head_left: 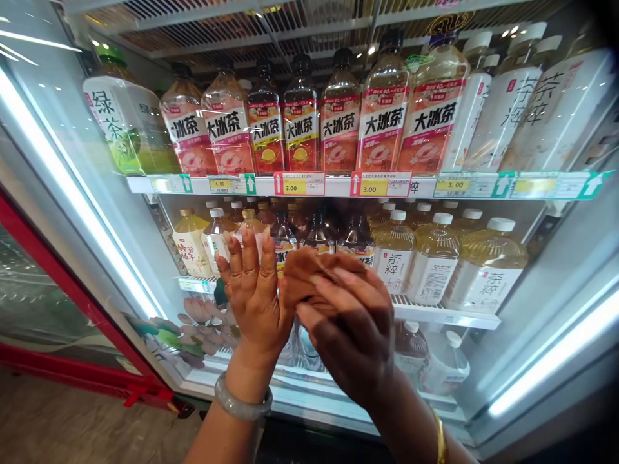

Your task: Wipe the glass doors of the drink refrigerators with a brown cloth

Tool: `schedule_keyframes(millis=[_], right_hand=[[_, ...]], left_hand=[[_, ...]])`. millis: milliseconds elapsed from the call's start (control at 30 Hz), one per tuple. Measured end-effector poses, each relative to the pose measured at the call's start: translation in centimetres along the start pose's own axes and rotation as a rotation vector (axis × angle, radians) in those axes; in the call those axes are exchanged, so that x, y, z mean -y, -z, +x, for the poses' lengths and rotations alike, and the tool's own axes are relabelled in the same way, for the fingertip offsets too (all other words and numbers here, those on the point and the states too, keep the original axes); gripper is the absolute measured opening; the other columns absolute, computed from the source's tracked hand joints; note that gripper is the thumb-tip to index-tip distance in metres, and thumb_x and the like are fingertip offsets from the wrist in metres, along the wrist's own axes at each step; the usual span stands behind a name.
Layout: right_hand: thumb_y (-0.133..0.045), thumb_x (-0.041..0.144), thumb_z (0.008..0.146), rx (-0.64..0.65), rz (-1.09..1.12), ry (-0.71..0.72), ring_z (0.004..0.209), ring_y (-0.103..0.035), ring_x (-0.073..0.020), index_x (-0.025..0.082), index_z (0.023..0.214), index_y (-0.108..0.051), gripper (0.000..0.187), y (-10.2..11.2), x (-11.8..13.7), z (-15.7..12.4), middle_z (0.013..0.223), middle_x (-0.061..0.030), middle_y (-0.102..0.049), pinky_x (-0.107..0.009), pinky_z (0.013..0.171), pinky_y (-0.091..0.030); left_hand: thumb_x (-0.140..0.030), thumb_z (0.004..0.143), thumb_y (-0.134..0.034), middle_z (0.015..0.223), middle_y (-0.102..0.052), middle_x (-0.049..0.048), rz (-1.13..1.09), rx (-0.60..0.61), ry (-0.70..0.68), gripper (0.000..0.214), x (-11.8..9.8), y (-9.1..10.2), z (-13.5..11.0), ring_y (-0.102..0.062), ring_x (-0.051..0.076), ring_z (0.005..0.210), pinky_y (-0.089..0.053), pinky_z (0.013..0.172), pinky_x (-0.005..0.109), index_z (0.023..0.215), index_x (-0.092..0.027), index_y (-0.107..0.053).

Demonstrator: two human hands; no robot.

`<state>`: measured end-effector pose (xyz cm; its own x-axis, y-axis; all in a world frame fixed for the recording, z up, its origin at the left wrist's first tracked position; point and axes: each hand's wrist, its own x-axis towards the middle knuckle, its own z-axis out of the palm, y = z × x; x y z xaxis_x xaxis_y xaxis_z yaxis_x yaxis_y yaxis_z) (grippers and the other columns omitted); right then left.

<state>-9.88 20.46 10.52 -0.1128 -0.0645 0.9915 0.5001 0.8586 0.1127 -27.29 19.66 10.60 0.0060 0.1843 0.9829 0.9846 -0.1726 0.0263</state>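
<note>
My left hand [254, 299] is raised with its fingers stretched up and apart, holding nothing; a grey bangle [242, 401] circles its wrist. Beside it, my right hand [355, 328] grips a folded brown cloth [304, 278] between thumb and fingers. The cloth's left edge meets the thumb side of my left hand. Both hands are in front of a lit drinks cooler, before its middle shelf. Behind the cloth, dark tea bottles [322, 231] are partly hidden. Whether either hand touches glass, I cannot tell.
The upper shelf edge [425, 187] carries price tags below a row of iced tea bottles [382, 122]. Pale tea bottles [438, 251] stand on the middle shelf at right. A flower decal [198, 328] shows at lower left, and a red frame [62, 283] runs along the left.
</note>
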Motion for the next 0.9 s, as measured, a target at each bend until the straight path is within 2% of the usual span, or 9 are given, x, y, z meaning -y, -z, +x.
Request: schedule_keyframes(millis=[67, 167, 267, 333, 400, 500, 600, 767, 900], right_hand=[[-0.068, 0.024, 0.097, 0.014, -0.007, 0.001, 0.133, -0.061, -0.0196, 0.030, 0.114, -0.073, 0.019, 0.1, 0.0, -0.1, 0.126, -0.0001, -0.075, -0.049, 0.126, -0.042], [-0.067, 0.029, 0.099, -0.085, -0.066, -0.089, 0.138, -0.059, -0.0230, 0.028, 0.113, -0.072, 0.015, 1.1, -0.9, 0.8, 0.128, -0.0045, -0.073, -0.055, 0.128, -0.038], [-0.071, 0.030, 0.096, -0.148, -0.119, -0.132, 0.142, -0.055, -0.0285, 0.026, 0.113, -0.072, 0.018, 1.6, -1.3, 1.4, 0.132, -0.0083, -0.070, -0.059, 0.125, -0.042], [-0.071, 0.027, 0.095, -0.117, -0.091, -0.127, 0.148, -0.050, -0.0312, 0.027, 0.117, -0.071, 0.022, 1.0, -0.7, 1.0, 0.139, -0.0080, -0.067, -0.060, 0.123, -0.045], [-0.068, 0.023, 0.096, -0.026, -0.041, -0.076, 0.153, -0.045, -0.0303, 0.029, 0.120, -0.071, 0.025, 0.1, 0.1, 0.2, 0.144, -0.0052, -0.066, -0.057, 0.124, -0.045], [-0.065, 0.022, 0.098, 0.068, -0.006, 0.007, 0.147, -0.052, -0.0228, 0.031, 0.120, -0.072, 0.025, -0.6, 0.6, -0.6, 0.139, -0.0004, -0.070, -0.049, 0.127, -0.043], [-0.068, 0.023, 0.097, -0.005, -0.004, -0.014, 0.139, -0.058, -0.0209, 0.030, 0.116, -0.072, 0.021, 0.2, -0.4, -0.1, 0.131, -0.0016, -0.073, -0.051, 0.127, -0.042], [-0.072, 0.025, 0.093, -0.149, -0.080, -0.104, 0.139, -0.056, -0.0275, 0.026, 0.111, -0.071, 0.019, 1.6, -1.8, 1.3, 0.130, -0.0074, -0.070, -0.057, 0.123, -0.045], [-0.070, 0.023, 0.095, -0.062, -0.030, -0.031, 0.139, -0.057, -0.0249, 0.028, 0.112, -0.073, 0.018, 0.1, -0.4, 0.3, 0.130, -0.0041, -0.071, -0.053, 0.123, -0.046]], left_hand=[[-0.030, 0.107, -0.043, 0.178, -0.014, -0.0005, 0.004, 0.002, 0.009, 0.067, 0.0, 0.0, -0.1, -0.008, 0.022, 0.166, -0.002, 0.137, 0.046, 0.169, -0.033, -0.016], [-0.028, 0.106, -0.047, 0.178, -0.014, 0.0000, 0.019, 0.001, 0.017, 0.071, -0.1, 0.0, -0.2, -0.007, 0.021, 0.166, -0.003, 0.137, 0.046, 0.169, -0.033, -0.015], [-0.027, 0.106, -0.048, 0.178, -0.014, -0.0001, 0.015, 0.001, 0.020, 0.072, -0.2, -0.1, -0.3, -0.007, 0.021, 0.166, -0.002, 0.137, 0.047, 0.169, -0.034, -0.015], [-0.027, 0.106, -0.046, 0.178, -0.014, -0.0008, 0.008, -0.007, 0.025, 0.071, -0.2, -0.2, -0.3, -0.007, 0.020, 0.166, -0.002, 0.137, 0.046, 0.169, -0.035, -0.015], [-0.031, 0.107, -0.044, 0.178, -0.014, -0.0025, -0.001, -0.023, 0.019, 0.068, -0.1, -0.2, -0.3, -0.008, 0.019, 0.166, -0.002, 0.137, 0.044, 0.169, -0.035, -0.016], [-0.038, 0.108, -0.040, 0.177, -0.015, -0.0039, -0.015, -0.024, 0.009, 0.065, -0.2, -0.1, -0.4, -0.009, 0.018, 0.166, -0.003, 0.137, 0.042, 0.169, -0.034, -0.018], [-0.033, 0.108, -0.041, 0.178, -0.014, -0.0008, -0.001, -0.001, 0.019, 0.066, -0.3, -0.1, -0.5, -0.008, 0.020, 0.166, -0.004, 0.137, 0.047, 0.169, -0.031, -0.017], [-0.026, 0.105, -0.047, 0.178, -0.015, -0.0002, 0.020, -0.006, 0.036, 0.072, -0.4, -0.3, -0.7, -0.009, 0.022, 0.166, -0.004, 0.137, 0.049, 0.169, -0.034, -0.015], [-0.033, 0.107, -0.043, 0.178, -0.015, -0.0011, 0.000, -0.007, 0.032, 0.068, -0.3, -0.2, -0.7, -0.009, 0.022, 0.166, -0.003, 0.137, 0.047, 0.169, -0.034, -0.016]])
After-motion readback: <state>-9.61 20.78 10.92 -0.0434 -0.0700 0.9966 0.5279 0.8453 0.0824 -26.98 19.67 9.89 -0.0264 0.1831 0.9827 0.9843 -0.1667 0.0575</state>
